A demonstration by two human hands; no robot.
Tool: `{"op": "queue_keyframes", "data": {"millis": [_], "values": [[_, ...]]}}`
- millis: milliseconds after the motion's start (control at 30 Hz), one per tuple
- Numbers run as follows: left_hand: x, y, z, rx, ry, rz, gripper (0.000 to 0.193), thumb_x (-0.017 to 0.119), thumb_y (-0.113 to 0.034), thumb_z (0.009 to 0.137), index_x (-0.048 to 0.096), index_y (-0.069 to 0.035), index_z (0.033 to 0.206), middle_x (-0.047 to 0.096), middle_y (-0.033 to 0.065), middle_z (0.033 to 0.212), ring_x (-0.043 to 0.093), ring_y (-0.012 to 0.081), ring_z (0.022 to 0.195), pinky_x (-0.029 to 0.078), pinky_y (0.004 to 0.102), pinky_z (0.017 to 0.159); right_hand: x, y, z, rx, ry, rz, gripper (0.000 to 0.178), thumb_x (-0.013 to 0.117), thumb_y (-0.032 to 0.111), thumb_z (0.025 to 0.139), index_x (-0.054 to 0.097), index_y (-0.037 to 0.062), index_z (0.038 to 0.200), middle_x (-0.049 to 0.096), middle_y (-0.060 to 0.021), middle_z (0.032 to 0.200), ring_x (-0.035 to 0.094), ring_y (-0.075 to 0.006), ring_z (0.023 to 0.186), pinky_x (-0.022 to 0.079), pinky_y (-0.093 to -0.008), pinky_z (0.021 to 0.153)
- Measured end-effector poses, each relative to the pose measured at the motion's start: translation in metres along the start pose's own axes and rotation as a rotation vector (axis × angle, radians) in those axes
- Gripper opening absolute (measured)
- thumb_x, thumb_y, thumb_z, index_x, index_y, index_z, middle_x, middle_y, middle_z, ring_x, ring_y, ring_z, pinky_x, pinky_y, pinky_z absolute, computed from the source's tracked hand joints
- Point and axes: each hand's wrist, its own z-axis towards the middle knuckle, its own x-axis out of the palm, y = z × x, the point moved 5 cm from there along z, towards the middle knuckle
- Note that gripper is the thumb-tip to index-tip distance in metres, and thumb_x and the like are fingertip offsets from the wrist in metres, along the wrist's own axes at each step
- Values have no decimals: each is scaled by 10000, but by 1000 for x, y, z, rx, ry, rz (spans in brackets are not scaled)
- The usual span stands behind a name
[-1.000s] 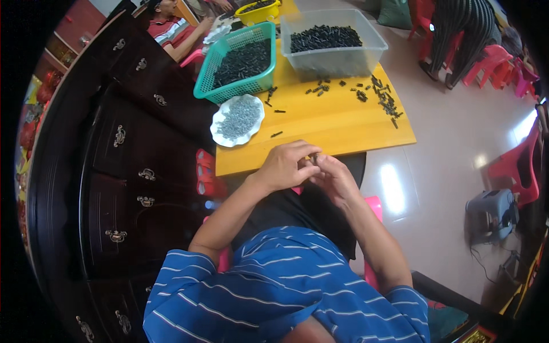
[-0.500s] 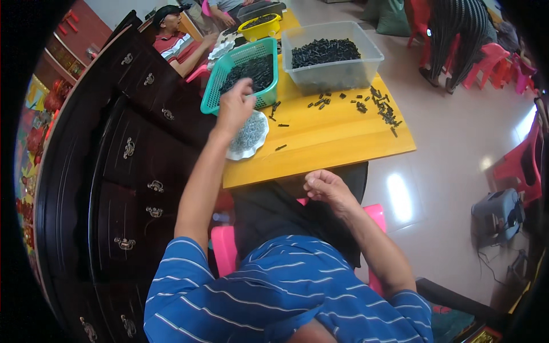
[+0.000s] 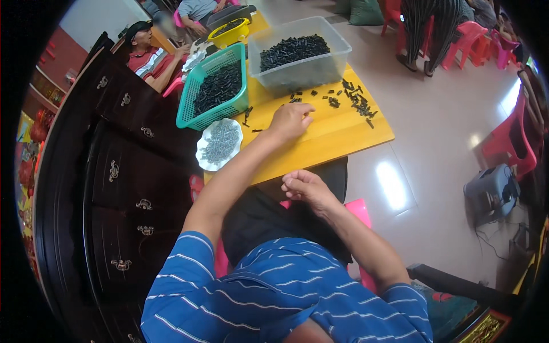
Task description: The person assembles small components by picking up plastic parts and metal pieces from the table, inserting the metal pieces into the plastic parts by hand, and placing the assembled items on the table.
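Loose black tube-shaped pieces [image 3: 359,104], strewn with mixed long axes on the yellow wooden desk [image 3: 343,137], mostly ahead and to the right of the bare left hand [image 3: 291,121], the nearer of two hands. Left thumb and forefinger parted above the desk; right hand [image 3: 306,186] curled just short of the near edge, impossible to tell whether pinching anything.

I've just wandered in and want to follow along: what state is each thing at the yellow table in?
Left hand: over the table, fingers bent, contents unclear
Right hand: curled near the table's edge, contents unclear
Green basket: uncovered, holding black pieces
Clear tub: uncovered, partly filled with black pieces
White dish: holding small silvery pieces
Loose black pieces: scattered on the table
Yellow bowl: uncovered, holding dark pieces
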Motion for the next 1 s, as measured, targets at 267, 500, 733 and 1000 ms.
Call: {"op": "queue_keyframes", "data": {"millis": [267,500,733,1000], "values": [[43,-21,45,78,-25,67,245,666,-184,838,720,-89,1057,706,143,1014,670,347,946,537,443,827,0,-3,8,9,-29,32,165,662,209,944,620,71,1024,673,-16,910,599,-71,750,495,-218,715],[62,-10,59,17,7,136,191,637,-221,861,715,-93,980,691,125,941,664,333,900,532,460,770,3,0,8,1,-6,40,158,656,183,943,622,62,1040,669,-19,897,595,-75,742,500,-222,712],[48,-15,18,14,-53,103,117,630,-177,869,657,-65,848,651,125,847,657,343,814,518,472,718,-5,3,7,-8,-96,96,174,646,189,953,616,61,1067,670,-30,903,606,-86,757,500,-231,713],[-20,-31,-89,-70,-21,-206,119,638,-138,864,678,-47,928,694,151,850,679,344,806,527,418,710,-22,6,4,-92,-334,232,221,653,286,960,574,111,1071,657,-24,908,619,-103,747,507,-249,712]]}}
